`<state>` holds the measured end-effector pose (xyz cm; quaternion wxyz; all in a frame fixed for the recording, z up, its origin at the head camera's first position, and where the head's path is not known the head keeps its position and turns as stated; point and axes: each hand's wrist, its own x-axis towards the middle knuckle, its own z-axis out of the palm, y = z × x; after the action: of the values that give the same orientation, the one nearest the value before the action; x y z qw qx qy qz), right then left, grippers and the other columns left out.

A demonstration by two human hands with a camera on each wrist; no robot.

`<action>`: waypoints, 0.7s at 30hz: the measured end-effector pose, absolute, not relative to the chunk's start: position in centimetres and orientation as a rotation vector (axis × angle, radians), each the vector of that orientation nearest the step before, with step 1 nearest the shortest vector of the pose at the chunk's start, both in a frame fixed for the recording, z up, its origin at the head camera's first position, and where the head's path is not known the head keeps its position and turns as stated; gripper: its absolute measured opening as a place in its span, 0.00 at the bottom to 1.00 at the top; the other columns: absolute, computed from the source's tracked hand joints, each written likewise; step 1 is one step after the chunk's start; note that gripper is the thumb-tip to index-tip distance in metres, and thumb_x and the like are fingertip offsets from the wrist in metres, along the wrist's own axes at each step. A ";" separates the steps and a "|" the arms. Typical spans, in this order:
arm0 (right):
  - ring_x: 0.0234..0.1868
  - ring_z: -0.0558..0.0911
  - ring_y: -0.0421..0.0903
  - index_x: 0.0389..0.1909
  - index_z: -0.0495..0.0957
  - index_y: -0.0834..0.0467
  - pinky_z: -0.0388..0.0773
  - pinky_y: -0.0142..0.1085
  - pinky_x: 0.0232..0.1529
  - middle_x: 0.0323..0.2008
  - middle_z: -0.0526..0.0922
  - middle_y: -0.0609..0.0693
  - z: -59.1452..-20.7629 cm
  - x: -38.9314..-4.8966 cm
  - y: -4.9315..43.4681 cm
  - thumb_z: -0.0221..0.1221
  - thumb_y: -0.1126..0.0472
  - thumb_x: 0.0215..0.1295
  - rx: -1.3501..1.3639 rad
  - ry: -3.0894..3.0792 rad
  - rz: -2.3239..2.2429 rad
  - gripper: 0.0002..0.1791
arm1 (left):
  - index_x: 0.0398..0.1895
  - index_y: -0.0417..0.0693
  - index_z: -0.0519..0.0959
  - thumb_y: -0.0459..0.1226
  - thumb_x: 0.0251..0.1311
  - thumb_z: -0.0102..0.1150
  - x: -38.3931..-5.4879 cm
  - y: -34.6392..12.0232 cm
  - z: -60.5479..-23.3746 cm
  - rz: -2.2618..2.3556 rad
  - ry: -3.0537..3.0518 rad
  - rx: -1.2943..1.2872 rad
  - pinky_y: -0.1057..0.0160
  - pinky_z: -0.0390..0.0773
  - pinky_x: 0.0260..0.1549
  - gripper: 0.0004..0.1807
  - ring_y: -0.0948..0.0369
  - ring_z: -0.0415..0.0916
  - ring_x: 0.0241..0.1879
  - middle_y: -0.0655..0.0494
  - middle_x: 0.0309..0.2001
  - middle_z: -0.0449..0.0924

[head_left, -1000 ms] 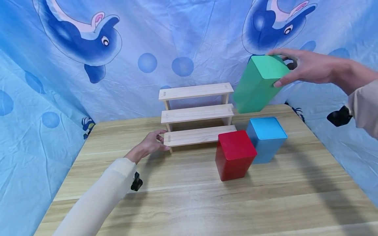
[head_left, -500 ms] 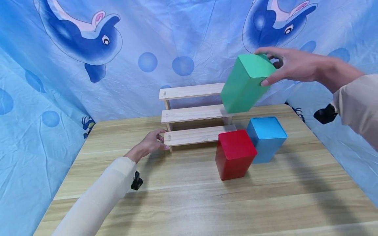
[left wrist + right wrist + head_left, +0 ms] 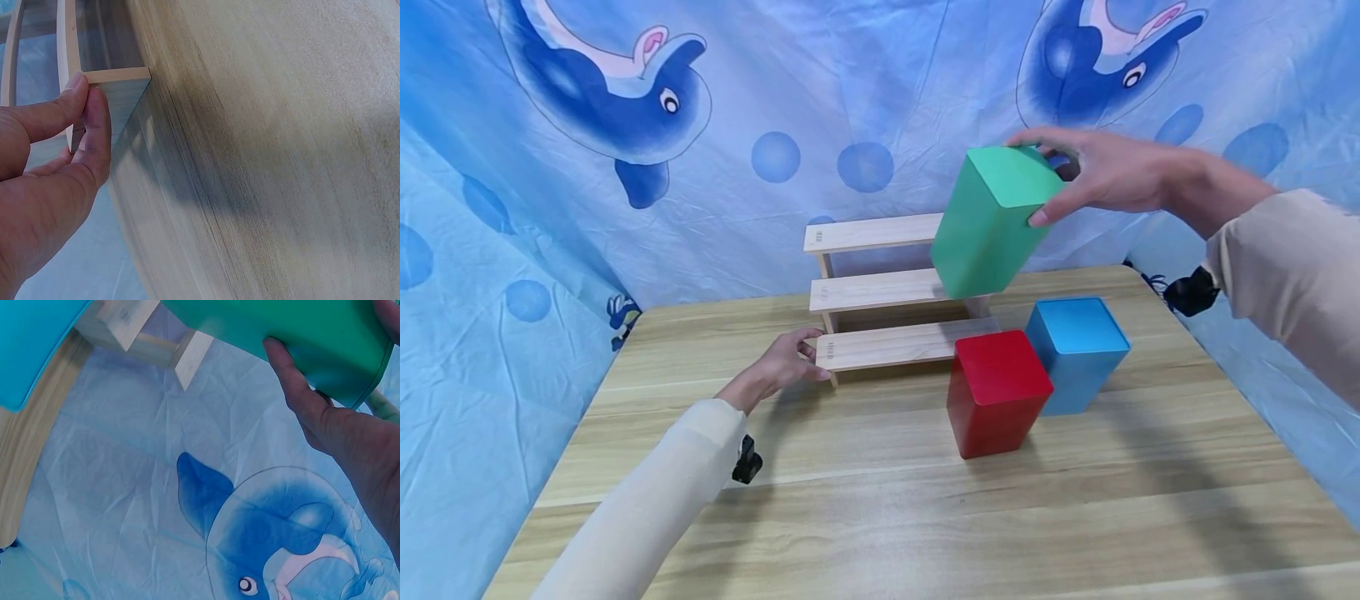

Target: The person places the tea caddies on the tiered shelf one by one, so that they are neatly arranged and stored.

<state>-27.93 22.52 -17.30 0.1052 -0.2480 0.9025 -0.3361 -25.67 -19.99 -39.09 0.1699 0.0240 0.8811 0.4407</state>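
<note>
A green box [image 3: 992, 225] hangs in the air in front of the right end of the three-step wooden rack [image 3: 880, 292], tilted a little. My right hand [image 3: 1097, 171] grips its upper end, thumb on the near side and fingers over the far side; the right wrist view shows fingers along the green box [image 3: 312, 344] too. At the rack's lowest step, my left hand [image 3: 786, 362] pinches the left end. In the left wrist view, thumb and fingers of the left hand [image 3: 69, 137] close round the end of that wooden board [image 3: 70, 44].
A red box [image 3: 998, 396] stands upright on the wooden table [image 3: 880, 517], before the right end of the lowest step. Right behind it stands a blue box [image 3: 1078, 354]. A blue dolphin-print curtain [image 3: 880, 100] hangs behind the table and along both sides.
My right hand has carried the green box leftward from beside the rack to in front of its right end, dipping slightly. The left hand, rack, red and blue boxes stay put.
</note>
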 end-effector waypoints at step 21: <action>0.63 0.63 0.57 0.74 0.51 0.41 0.70 0.53 0.57 0.66 0.56 0.53 -17.0 -28.1 17.1 0.71 0.58 0.53 -0.773 2.509 -1.013 0.51 | 0.71 0.38 0.58 0.24 0.49 0.69 -25.9 -20.1 -39.3 1.268 2.489 0.081 0.66 0.73 0.31 0.45 0.54 0.69 0.39 0.42 0.44 0.69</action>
<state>-28.15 17.06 -17.03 0.1632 -0.2711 0.8797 -0.3551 -25.88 -20.14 -39.27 0.1726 0.0286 0.8774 0.4468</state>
